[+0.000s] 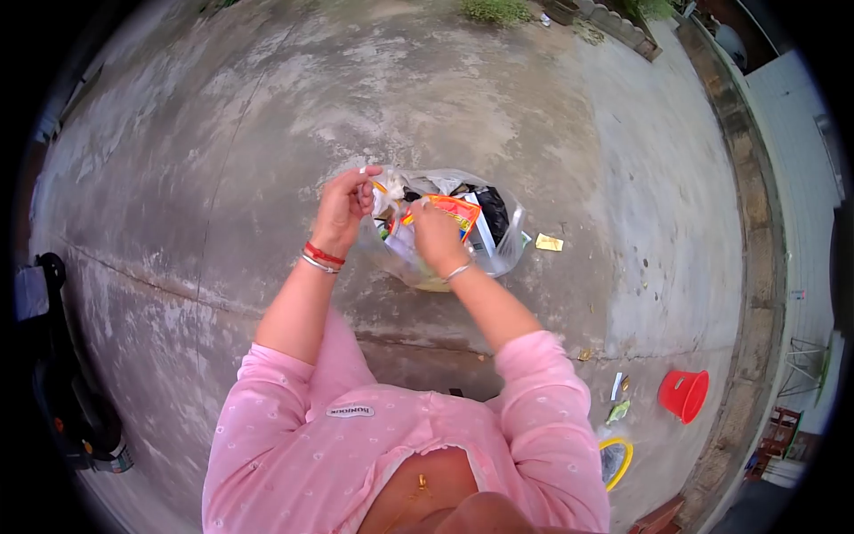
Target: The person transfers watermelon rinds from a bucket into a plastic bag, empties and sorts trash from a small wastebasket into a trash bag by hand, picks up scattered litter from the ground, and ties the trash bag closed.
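A clear plastic bag (511,254) full of mixed litter rests on the concrete ground in front of me. My left hand (345,206) is at the bag's left rim, its fingers pinched together on the thin plastic. Over the middle of the opening is my right hand (433,233), fingers closed and pointing in among the litter; what it grips, if anything, is hidden. Just beside it lies an orange-red wrapper (458,210). A black plastic piece (492,212) and a white flat piece (481,238) show at the right of the opening.
A yellowish scrap (549,242) lies right of the bag. Further right and nearer are a red bucket (683,396), a yellow-rimmed object (628,465) and small wrappers (618,411). A black object (78,392) stands at far left; a low kerb (756,222) runs along the right.
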The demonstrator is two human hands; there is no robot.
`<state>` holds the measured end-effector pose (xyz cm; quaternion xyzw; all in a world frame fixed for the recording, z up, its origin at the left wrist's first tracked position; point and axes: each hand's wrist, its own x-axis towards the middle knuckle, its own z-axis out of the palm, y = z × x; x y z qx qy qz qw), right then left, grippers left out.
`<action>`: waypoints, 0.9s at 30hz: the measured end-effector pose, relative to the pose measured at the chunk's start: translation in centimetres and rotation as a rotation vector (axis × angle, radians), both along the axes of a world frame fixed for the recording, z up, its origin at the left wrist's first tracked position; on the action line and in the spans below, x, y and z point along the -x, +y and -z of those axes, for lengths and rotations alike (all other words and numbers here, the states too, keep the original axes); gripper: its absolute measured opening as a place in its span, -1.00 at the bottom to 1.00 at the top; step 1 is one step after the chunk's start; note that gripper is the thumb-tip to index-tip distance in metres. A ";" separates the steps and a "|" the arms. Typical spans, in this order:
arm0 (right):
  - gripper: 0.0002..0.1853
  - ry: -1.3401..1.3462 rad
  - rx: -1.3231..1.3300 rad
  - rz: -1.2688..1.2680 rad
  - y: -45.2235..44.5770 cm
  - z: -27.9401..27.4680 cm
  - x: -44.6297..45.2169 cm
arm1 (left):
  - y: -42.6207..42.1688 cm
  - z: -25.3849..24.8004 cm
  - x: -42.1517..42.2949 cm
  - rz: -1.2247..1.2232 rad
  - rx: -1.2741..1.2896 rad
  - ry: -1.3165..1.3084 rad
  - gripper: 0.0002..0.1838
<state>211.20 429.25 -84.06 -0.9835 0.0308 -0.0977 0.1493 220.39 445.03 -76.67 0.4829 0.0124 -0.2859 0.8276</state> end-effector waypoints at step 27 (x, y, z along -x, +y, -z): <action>-0.72 -0.186 -0.552 0.785 -32.7 8.3 16.4 | -3.5 -1.1 4.3 0.216 -0.506 -0.421 -0.64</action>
